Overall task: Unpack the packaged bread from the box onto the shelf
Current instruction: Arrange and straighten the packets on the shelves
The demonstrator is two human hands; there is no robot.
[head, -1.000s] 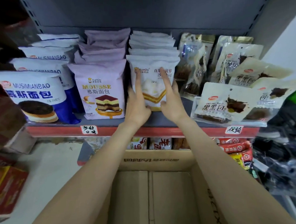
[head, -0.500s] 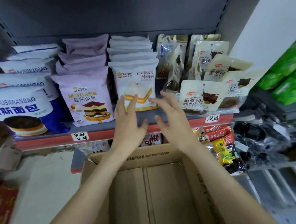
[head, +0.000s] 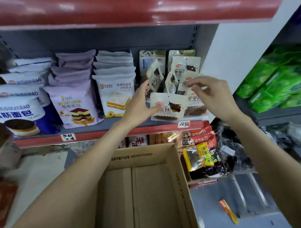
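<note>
Bread packets [head: 115, 96] stand in rows on the shelf [head: 99, 132]; the box [head: 143, 187] sits below, seemingly in front

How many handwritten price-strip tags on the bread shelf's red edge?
2. One tag sits below the purple mousse packs; the other tag sits below the dark-bread packs. Arms may hide more.

The scene is evenly and brightly lit from above; only soft shadows are cast under the shelf [head: 102, 131]. White glare streaks are seen on the red strip [head: 142, 10] at the top. Motion blur is spread across the frame, strongest at the left and right edges. Straight lines are bowed by the wide-angle lens. Print on the far packets is smeared.
</note>
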